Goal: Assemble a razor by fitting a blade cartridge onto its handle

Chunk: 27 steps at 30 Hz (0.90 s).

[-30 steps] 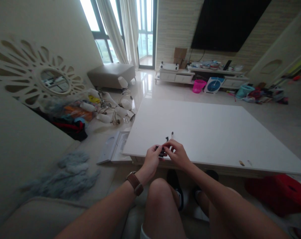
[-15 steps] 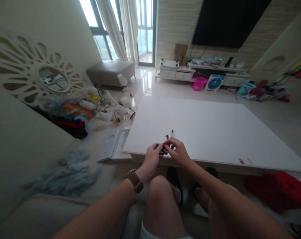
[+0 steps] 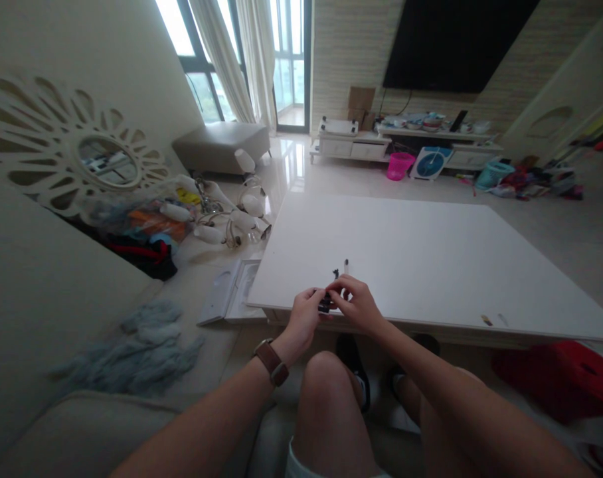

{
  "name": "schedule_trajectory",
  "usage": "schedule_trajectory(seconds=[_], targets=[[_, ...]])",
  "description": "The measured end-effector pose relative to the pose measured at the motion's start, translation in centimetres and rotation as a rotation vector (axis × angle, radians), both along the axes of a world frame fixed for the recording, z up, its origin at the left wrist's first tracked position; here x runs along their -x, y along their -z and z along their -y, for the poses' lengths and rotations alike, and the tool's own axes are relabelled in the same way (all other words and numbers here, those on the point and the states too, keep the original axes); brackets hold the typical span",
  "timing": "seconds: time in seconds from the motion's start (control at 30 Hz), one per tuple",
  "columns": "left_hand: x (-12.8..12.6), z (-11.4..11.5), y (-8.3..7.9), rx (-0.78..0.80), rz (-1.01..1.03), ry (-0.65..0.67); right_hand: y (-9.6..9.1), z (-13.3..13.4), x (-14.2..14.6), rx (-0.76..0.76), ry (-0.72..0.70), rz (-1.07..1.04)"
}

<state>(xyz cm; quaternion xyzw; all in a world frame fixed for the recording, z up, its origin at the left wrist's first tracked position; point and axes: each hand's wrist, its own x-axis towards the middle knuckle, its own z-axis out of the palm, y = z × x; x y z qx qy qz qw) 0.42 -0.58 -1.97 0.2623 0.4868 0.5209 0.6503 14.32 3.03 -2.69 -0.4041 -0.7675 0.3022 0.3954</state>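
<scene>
- Two grips of mine meet at one small black object (image 3: 324,305), held by the near edge of the desk (image 3: 421,252), toward its left end.
- My left grip (image 3: 305,315) pinches the object, thumb above and fingers curled beneath; it appears to hold the weight.
- My right grip (image 3: 355,303) comes in from the other side, fingers bent and fingertips at the object's upper right; I cannot tell whether they pinch a part of it or only press against it.
- The object sits between the two, right of my left thumb and left of my right knuckles. It is too small and covered to show its long axis, or whether it touches the desk.
- Just beyond my right fingers lies a little black piece (image 3: 336,273) on the desk, with a pale stick (image 3: 346,267) beside it, its long axis pointing away from me and its dark tip at the far end. My right grip is the nearer to both.
- Well off to the right, close to the desk's near edge, lie a gold-and-dark bit (image 3: 487,320) and a clear scrap (image 3: 503,319).
- Left of the desk, an open white box (image 3: 216,295) rests on the floor (image 3: 216,355).
</scene>
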Motion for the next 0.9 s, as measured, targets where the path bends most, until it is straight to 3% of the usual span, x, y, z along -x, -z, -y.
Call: schedule_trajectory(seconds=[0.5,0.9], targets=[[0.54,0.07,0.01,0.060,-0.070,-0.046,-0.49,0.58,0.14,-0.002,-0.075,-0.020],[0.57,0.05,0.40,0.079,-0.002,-0.031,-0.38,0.74,0.18,-0.003,-0.077,-0.010]])
